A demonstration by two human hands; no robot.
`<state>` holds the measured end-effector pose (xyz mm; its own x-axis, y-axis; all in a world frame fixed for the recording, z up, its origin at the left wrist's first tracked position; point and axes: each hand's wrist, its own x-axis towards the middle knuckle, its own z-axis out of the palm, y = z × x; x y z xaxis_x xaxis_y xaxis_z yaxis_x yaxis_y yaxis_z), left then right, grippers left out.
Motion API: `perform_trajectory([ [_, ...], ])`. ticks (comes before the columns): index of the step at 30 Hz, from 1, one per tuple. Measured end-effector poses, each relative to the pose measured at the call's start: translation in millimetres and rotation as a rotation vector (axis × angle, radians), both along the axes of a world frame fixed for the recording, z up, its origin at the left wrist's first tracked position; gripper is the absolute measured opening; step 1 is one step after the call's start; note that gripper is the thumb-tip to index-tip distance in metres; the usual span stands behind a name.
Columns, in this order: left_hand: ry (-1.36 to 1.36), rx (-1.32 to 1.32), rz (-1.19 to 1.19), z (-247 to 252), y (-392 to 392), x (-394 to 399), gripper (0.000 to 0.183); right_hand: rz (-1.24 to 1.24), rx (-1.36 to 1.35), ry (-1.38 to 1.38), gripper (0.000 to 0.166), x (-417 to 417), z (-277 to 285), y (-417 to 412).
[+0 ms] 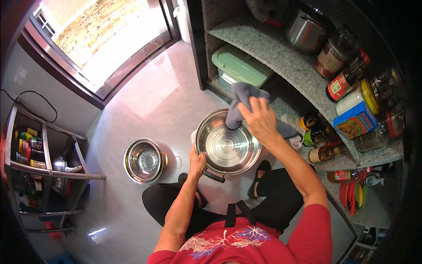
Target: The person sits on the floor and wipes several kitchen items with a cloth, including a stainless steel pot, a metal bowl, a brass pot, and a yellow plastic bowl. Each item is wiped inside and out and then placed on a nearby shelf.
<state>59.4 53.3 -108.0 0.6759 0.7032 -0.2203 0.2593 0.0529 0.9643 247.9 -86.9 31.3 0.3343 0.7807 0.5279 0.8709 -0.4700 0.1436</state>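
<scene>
A wide stainless steel pot (229, 143) with a black side handle is in front of me, above the tiled floor. My left hand (198, 161) grips its left rim near that handle. In my right hand (261, 120) is a grey cloth (246, 95), bunched up at the pot's upper right rim; one end of it hangs over the inside wall. Two nested smaller steel pots (144, 160) with a yellow handle stand on the floor to the left. The underside of the large pot is hidden.
To the right, stone shelves (273, 48) hold a green-lidded box (242, 64), jars, bottles and a blue carton (355, 121). A metal rack (47, 165) with bottles and a pan stands at the left. A glass door (108, 43) is at the upper left.
</scene>
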Motion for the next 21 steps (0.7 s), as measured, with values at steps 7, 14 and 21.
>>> perform_trajectory([
  [7, 0.066, -0.148, 0.006, 2.8, -1.1, 0.4, 0.055, -0.09, -0.09, 0.522, 0.046, 52.5, -39.2, 34.4],
  [14, -0.001, -0.07, 0.049, -16.9, 2.7, 4.5, 0.053, 0.104, 0.459, 1.007, 0.035, 66.4, -68.9, 26.8],
  [21, 0.052, -0.091, -0.009, -5.4, -2.6, 2.7, 0.059, -0.204, 0.92, 0.921, 0.03, 49.0, -83.7, 8.9],
])
